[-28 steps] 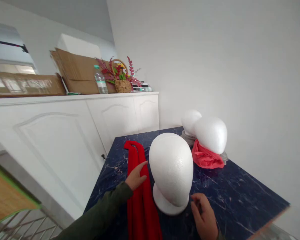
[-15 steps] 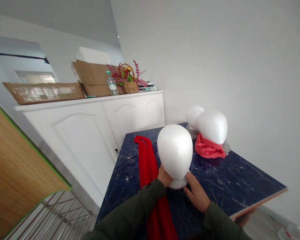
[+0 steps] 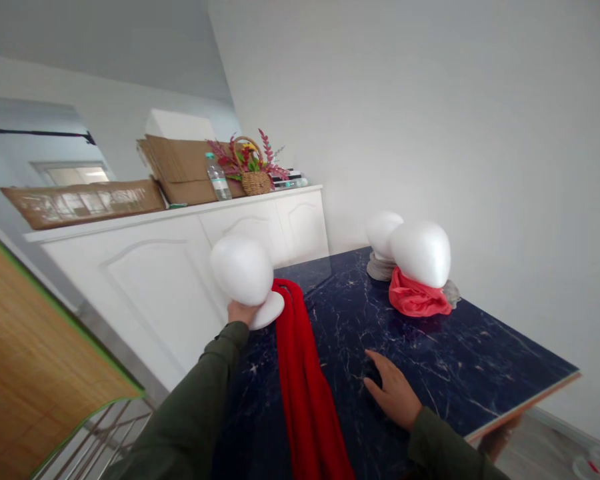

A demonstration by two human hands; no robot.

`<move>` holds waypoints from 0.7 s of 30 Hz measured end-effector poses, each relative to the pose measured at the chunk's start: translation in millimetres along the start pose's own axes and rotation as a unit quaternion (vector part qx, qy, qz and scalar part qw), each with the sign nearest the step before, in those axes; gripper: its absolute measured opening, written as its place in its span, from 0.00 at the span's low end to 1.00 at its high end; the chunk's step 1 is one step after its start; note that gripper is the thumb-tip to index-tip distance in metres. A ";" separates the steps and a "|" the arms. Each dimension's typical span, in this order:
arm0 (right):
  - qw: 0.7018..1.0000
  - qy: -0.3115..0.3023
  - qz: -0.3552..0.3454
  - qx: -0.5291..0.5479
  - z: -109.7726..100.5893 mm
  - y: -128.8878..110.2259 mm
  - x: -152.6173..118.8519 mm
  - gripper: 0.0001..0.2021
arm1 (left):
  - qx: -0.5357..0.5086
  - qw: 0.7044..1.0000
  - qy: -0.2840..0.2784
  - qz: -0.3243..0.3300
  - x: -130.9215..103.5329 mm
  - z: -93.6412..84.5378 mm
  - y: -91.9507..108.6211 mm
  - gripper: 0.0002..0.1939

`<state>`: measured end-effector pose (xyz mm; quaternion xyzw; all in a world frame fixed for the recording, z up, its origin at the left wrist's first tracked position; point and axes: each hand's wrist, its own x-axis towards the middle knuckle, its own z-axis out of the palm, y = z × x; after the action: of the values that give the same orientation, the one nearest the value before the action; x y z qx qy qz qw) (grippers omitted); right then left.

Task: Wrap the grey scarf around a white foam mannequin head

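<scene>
Our left hand (image 3: 241, 311) grips the white styrofoam mannequin head (image 3: 242, 269) at its neck, just above the flared base, holding it over the left edge of the dark blue marbled surface (image 3: 430, 353), beside the long red scarf (image 3: 305, 373). Likely very light, stiff, dents easily; the neck looks the safest hold. Smooth, faceless, pebbled foam. Right hand (image 3: 393, 395) rests flat and open on the surface.

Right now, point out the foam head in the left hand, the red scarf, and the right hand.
foam head (image 3: 241, 269), head view, on its rounded front.
red scarf (image 3: 300, 363), head view, mid-length of the cloth.
right hand (image 3: 393, 393), head view, back of the hand.
</scene>
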<state>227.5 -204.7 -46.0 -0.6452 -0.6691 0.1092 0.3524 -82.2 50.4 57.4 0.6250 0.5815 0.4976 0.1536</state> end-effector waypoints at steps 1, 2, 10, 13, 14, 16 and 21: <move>1.000 -0.004 0.006 0.002 -0.1 -0.3 0.2 0.26 | 0.017 1.000 0.008 -0.014 7.1 -2.2 -7.0 0.34; 1.000 -0.008 0.014 0.004 -0.5 -0.8 0.2 0.26 | 0.034 0.999 0.011 -0.024 12.8 -2.7 -13.1 0.34; 0.998 -0.026 0.049 0.004 -4.7 -6.6 -0.3 0.26 | 0.080 0.996 0.015 -0.047 40.0 13.2 -45.3 0.30; 0.998 -0.029 0.052 0.007 -3.2 -3.7 1.8 0.26 | 0.063 0.997 0.009 -0.049 43.7 18.5 -56.5 0.30; 0.998 -0.029 0.053 0.008 -2.8 -2.4 2.4 0.25 | 0.057 0.997 0.004 -0.045 43.7 19.9 -59.8 0.31; 0.998 -0.027 0.051 0.014 -2.1 -0.6 2.9 0.25 | 0.053 0.998 -0.001 -0.038 42.1 21.7 -65.5 0.31; 0.997 0.004 0.047 0.061 2.4 -2.0 0.3 0.24 | 0.123 0.992 0.001 -0.024 27.9 22.8 -69.3 0.39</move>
<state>224.4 -203.9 -46.4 -0.6540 -0.6284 0.1633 0.3883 -108.5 102.9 6.0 0.6245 0.6530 0.4194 0.0870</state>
